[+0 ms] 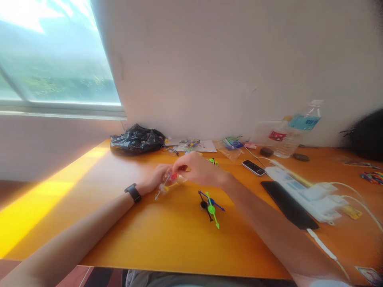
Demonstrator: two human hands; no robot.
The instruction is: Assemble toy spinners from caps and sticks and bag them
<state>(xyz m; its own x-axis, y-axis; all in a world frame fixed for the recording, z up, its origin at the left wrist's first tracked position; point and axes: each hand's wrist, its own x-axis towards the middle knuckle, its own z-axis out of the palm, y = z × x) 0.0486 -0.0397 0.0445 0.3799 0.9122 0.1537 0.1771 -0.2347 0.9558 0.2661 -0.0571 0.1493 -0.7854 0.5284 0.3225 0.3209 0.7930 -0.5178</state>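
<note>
Both my hands meet over the middle of the orange table (167, 239). My left hand (155, 178), with a black watch on its wrist, is closed on a small clear plastic bag (168, 184) with red and yellow toy parts inside. My right hand (197, 169) pinches the top of the same bag with its fingers pressed together. Just in front of my right wrist lie small plastic toy pieces (211, 205) in blue, black and green, each a disc on a thin stick, piled across one another.
A black plastic bag (136, 139), glasses (170, 150) and papers lie by the wall. To the right are a small remote (253, 167), a water bottle (295, 133), a dark phone (289, 204), a white power strip (305, 193) with cables, and colourful pieces (372, 176).
</note>
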